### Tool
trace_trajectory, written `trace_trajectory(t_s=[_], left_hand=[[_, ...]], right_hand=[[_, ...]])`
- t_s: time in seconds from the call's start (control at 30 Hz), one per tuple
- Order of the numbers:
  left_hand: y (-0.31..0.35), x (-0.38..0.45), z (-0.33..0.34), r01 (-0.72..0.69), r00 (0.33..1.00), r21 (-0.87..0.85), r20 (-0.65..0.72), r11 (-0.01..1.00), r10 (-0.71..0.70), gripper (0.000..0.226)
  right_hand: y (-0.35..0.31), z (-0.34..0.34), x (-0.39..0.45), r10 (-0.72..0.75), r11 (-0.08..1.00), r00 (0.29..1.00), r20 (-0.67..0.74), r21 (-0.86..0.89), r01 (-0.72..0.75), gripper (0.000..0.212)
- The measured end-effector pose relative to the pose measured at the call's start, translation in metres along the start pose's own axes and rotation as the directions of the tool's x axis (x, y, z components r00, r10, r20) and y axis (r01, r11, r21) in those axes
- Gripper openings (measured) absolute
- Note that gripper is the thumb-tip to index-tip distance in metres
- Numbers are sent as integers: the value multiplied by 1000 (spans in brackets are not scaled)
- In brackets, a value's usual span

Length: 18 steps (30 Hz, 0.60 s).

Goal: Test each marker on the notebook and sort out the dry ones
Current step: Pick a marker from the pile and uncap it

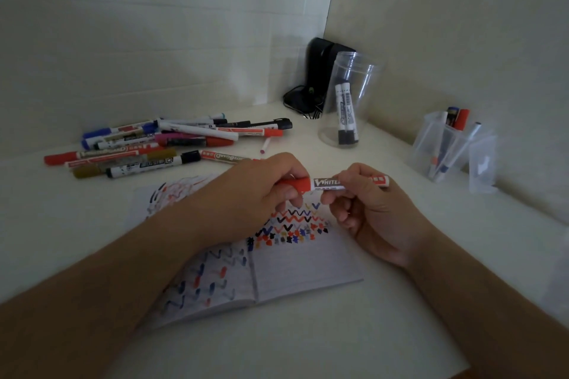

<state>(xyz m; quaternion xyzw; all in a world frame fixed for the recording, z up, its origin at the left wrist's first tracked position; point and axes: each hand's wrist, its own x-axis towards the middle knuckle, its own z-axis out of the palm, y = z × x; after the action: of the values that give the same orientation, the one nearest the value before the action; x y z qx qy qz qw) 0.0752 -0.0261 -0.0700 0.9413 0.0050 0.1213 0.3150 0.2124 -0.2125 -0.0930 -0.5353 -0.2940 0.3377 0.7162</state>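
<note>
Both hands, left hand [271, 184] and right hand [366, 206], gripping red marker [326, 183] crosswise, cap leftward, above notebook [308, 261].

walls [154, 24]: pale, meeting in a corner | table [308, 348]: white | light: dim

left arm: I see it reaching in from lower left, forearm bare | left hand [264, 191]: knuckles up, fingers curled round the red cap of the marker [328, 183] | right arm: enters from lower right | right hand [366, 209]: palm toward left, thumb and fingers pinching the barrel
</note>
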Motion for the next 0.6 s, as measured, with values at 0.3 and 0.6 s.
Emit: trace_trajectory(t_s=[0.3,0.6], left_hand=[[6,6,17,-112,990,47,-75,993,116,18],[20,12,28,-99,988,118,131,988,83,59]], right_hand=[[-4,0,-1,36,997,999,-13,66,-36,24],[-44,-20,0,-87,991,928,-362,-126,44,19]])
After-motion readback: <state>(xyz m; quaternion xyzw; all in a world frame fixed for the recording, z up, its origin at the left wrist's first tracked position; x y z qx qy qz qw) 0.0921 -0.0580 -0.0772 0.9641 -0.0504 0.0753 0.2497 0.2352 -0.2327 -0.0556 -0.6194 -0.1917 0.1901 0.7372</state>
